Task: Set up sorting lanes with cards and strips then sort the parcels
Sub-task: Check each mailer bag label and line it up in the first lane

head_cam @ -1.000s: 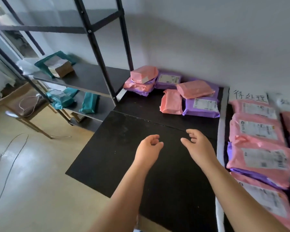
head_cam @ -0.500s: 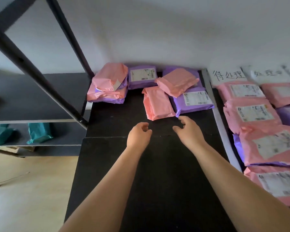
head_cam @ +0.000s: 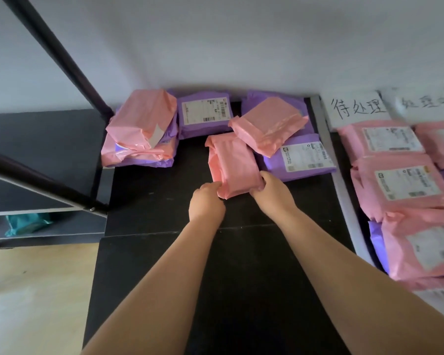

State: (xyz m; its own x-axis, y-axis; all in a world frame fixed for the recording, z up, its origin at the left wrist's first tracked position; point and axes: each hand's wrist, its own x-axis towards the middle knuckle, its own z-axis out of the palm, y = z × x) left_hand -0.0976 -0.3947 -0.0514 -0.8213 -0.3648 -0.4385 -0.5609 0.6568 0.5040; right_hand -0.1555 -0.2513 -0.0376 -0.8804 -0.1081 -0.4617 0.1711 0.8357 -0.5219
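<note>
pink parcel (head_cam: pixel 232 162) | near end held by left hand (head_cam: pixel 207 204) and right hand (head_cam: pixel 273 194) | long axis apparently directed straight away from grip

Thin plastic film on the pink parcel (head_cam: pixel 232 165), wrinkled, with a soft gloss along the folds. Same crinkly film on the purple parcels (head_cam: pixel 203 130), a little shinier. Matt white paper labels (head_cam: pixel 205 111) stuck flat on them. Matt black counter (head_cam: pixel 241 278), smooth. Pale strip (head_cam: pixel 330 155), smooth, material hard to tell. Plain matt paper for the cards (head_cam: pixel 356 108), inked by hand. Dark painted metal on the rack (head_cam: pixel 62 56), satin finish. Smooth, pale wood-look floor (head_cam: pixel 36 303), lightly glossy. Flat matt wall (head_cam: pixel 215 42).
</note>
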